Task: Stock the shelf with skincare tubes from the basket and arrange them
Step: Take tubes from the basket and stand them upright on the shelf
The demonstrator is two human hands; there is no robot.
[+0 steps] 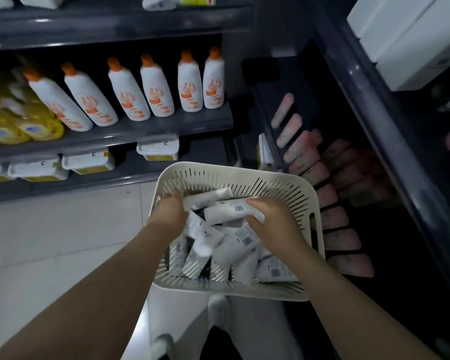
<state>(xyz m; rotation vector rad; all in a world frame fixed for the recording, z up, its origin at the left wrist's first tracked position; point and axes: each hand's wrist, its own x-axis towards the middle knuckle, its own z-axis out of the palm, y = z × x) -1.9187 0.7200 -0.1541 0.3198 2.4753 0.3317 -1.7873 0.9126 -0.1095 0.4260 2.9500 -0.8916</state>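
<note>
A person is crouching with a pale slotted basket (283, 193) resting over their knees, and both hands are reaching into it. The basket is holding a loose pile of white tubes (218, 255), many showing barcodes. The right hand (276, 222) is grasping one tube (234, 209) near the top of the pile, thumb below and fingers above. The left hand (170, 211) is dipping into the pile at the basket's left wall; its fingertips are hidden, so whether it is gripping anything cannot be told. This is looking like the picking step. Next, the held tube is likely needing to be lifted clear and carried right to the dark shelf (309, 100), where pink tubes (333, 219) are lying in a row. Farther left, white bottles (161, 89) with orange caps are standing on another shelf.
</note>
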